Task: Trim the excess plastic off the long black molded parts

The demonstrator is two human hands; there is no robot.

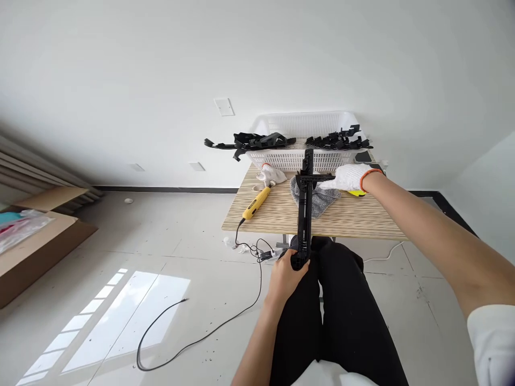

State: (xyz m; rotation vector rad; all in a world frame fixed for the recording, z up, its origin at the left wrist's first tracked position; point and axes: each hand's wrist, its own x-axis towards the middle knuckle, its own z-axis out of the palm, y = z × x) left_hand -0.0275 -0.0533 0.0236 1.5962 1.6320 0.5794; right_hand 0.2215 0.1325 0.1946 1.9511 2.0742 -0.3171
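Observation:
My bare left hand (285,275) is closed around the near end of a long black plastic bracket (304,220). The bracket points away from me, over the table's front edge, and a short arm sticks out to the right near its far end. My right hand (349,177), in a white knitted glove with an orange cuff, grips that side arm. A grey cloth (322,202) lies on the table beneath the bracket. Left of it rests a yellow corded power tool (256,202), with a loose white glove (271,174) at its far end.
A white plastic basket (298,160) stands at the table's back, with several black plastic parts (261,141) across its rim. A yellow object (356,193) is partly hidden by my right hand. Black cable (225,323) loops over the floor; a cardboard box (52,236) stands left.

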